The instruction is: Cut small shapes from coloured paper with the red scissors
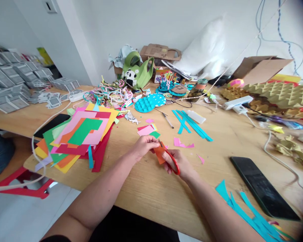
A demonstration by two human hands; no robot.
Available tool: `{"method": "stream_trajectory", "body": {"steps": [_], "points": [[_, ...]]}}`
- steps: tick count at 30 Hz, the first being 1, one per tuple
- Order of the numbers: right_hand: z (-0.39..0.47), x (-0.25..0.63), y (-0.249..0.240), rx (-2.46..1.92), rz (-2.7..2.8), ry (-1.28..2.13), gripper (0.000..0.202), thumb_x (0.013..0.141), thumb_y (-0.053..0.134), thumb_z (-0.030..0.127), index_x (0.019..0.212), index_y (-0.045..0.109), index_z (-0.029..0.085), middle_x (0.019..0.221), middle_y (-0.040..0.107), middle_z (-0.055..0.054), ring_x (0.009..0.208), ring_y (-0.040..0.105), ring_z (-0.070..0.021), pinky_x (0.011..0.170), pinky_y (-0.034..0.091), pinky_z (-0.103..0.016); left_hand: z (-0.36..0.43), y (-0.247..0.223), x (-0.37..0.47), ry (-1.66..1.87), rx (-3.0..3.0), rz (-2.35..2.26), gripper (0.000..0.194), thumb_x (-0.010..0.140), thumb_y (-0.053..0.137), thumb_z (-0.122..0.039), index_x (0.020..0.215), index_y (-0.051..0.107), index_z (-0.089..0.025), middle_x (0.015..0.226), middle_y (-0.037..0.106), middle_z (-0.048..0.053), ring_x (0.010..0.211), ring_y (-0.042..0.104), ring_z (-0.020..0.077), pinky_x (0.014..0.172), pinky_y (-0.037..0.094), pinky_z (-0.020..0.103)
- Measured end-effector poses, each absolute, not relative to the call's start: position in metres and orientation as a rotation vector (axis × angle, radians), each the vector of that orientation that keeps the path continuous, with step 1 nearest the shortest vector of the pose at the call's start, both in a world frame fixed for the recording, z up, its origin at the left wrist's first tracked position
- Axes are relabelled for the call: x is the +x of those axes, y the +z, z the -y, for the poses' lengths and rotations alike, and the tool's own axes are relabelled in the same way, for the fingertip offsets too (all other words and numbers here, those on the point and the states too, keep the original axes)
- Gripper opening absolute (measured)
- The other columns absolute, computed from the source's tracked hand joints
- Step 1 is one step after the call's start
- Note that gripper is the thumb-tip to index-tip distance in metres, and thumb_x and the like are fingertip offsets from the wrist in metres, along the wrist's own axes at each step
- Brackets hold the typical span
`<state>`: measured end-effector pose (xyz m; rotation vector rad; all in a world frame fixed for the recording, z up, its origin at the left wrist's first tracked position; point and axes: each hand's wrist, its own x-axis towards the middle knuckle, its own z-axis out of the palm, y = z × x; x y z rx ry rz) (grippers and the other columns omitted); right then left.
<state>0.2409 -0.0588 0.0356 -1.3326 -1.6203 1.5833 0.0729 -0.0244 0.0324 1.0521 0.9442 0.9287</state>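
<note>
Between my two hands is a small piece of orange paper (159, 155). My left hand (145, 147) is closed, pinching the paper at its upper left edge. Red-handled scissors (176, 164) are gripped in my right hand (178, 162), their blades beside the paper near my left fingertips. Whether the blades are cutting into it I cannot tell. Just beyond my left hand lies a little group of cut paper pieces (145, 130) in pink, red and green. Pink paper scraps (179, 143) are scattered right of the scissors.
A pile of coloured paper (78, 134) lies at left. Blue paper strips (192, 123), a white bottle (196, 117) and a pen (168, 120) lie beyond my hands. At right are a phone (262, 186), a cable and egg trays (280, 94). A green bag (137, 72) stands at the back.
</note>
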Motion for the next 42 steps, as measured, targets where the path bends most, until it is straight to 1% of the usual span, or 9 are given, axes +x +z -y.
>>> {"method": "stream_trajectory", "body": {"steps": [5, 10, 14, 20, 26, 30, 35, 39, 42], "points": [[0.0576, 0.2407, 0.0343, -1.338, 1.622, 1.573, 0.061, 0.064, 0.057, 0.077, 0.059, 0.050, 0.016, 0.043, 0.055, -0.002, 0.033, 0.046, -0.0087, 0.035, 0.029, -0.019, 0.0247, 0.0326, 0.0734, 0.925, 1.025, -0.964, 0.017, 0.062, 0.068, -0.026, 0.068, 0.060, -0.012, 0.063, 0.057, 0.000, 0.058, 0.050, 0.0085, 0.057, 0.038, 0.021], [0.0582, 0.2404, 0.0348, -1.324, 1.610, 1.554, 0.060, 0.066, 0.058, 0.075, 0.057, 0.050, 0.016, 0.042, 0.054, -0.001, 0.033, 0.046, -0.0086, 0.035, 0.030, -0.019, 0.0264, 0.0332, 0.0746, 0.871, 0.986, -0.922, 0.022, 0.061, 0.071, -0.030, 0.069, 0.060, -0.013, 0.065, 0.058, 0.001, 0.058, 0.051, 0.0093, 0.058, 0.040, 0.023], [0.0583, 0.2409, 0.0341, -1.318, 1.600, 1.557, 0.059, 0.065, 0.059, 0.074, 0.058, 0.050, 0.016, 0.043, 0.055, -0.002, 0.032, 0.047, -0.0090, 0.035, 0.030, -0.019, 0.0273, 0.0344, 0.0748, 0.875, 0.951, -0.916, 0.023, 0.059, 0.072, -0.028, 0.070, 0.059, -0.013, 0.067, 0.059, 0.001, 0.059, 0.052, 0.0095, 0.059, 0.040, 0.023], [0.0575, 0.2414, 0.0326, -1.295, 1.623, 1.536, 0.062, 0.067, 0.054, 0.077, 0.056, 0.050, 0.016, 0.042, 0.054, -0.002, 0.032, 0.046, -0.0086, 0.033, 0.027, -0.018, 0.0269, 0.0361, 0.0744, 0.899, 0.889, -0.933, 0.023, 0.057, 0.073, -0.025, 0.073, 0.062, -0.012, 0.071, 0.063, 0.002, 0.063, 0.056, 0.0104, 0.062, 0.042, 0.023], [0.0572, 0.2415, 0.0311, -1.287, 1.595, 1.558, 0.061, 0.068, 0.055, 0.076, 0.060, 0.052, 0.015, 0.042, 0.054, -0.001, 0.031, 0.046, -0.0082, 0.033, 0.027, -0.018, 0.0260, 0.0369, 0.0746, 0.915, 0.844, -0.941, 0.025, 0.057, 0.073, -0.025, 0.074, 0.063, -0.011, 0.068, 0.067, 0.004, 0.060, 0.059, 0.0121, 0.061, 0.043, 0.024], [0.0570, 0.2415, 0.0295, -1.320, 1.579, 1.557, 0.062, 0.066, 0.056, 0.077, 0.060, 0.054, 0.015, 0.042, 0.054, -0.001, 0.031, 0.047, -0.0085, 0.032, 0.027, -0.018, 0.0253, 0.0373, 0.0740, 0.904, 0.836, -0.950, 0.025, 0.059, 0.072, -0.026, 0.077, 0.063, -0.011, 0.064, 0.068, 0.007, 0.053, 0.059, 0.0136, 0.054, 0.043, 0.025], [0.0562, 0.2404, 0.0293, -1.334, 1.591, 1.552, 0.063, 0.067, 0.055, 0.077, 0.055, 0.052, 0.015, 0.040, 0.053, -0.002, 0.031, 0.046, -0.0081, 0.033, 0.027, -0.018, 0.0232, 0.0367, 0.0722, 0.928, 0.824, -0.963, 0.022, 0.060, 0.071, -0.022, 0.077, 0.062, -0.010, 0.062, 0.067, 0.007, 0.053, 0.058, 0.0126, 0.052, 0.043, 0.024], [0.0567, 0.2399, 0.0312, -1.327, 1.581, 1.562, 0.062, 0.066, 0.056, 0.076, 0.055, 0.051, 0.015, 0.041, 0.054, -0.002, 0.032, 0.047, -0.0083, 0.033, 0.026, -0.017, 0.0218, 0.0371, 0.0701, 0.935, 0.786, -0.983, 0.021, 0.060, 0.073, -0.020, 0.076, 0.062, -0.011, 0.062, 0.066, 0.005, 0.050, 0.056, 0.0098, 0.051, 0.042, 0.021], [0.0575, 0.2400, 0.0323, -1.325, 1.561, 1.556, 0.059, 0.067, 0.058, 0.073, 0.056, 0.051, 0.016, 0.042, 0.055, -0.002, 0.032, 0.047, -0.0085, 0.033, 0.028, -0.018, 0.0212, 0.0370, 0.0684, 0.939, 0.768, -0.969, 0.023, 0.060, 0.075, -0.021, 0.076, 0.063, -0.010, 0.065, 0.067, 0.006, 0.052, 0.057, 0.0099, 0.054, 0.044, 0.022]]}}
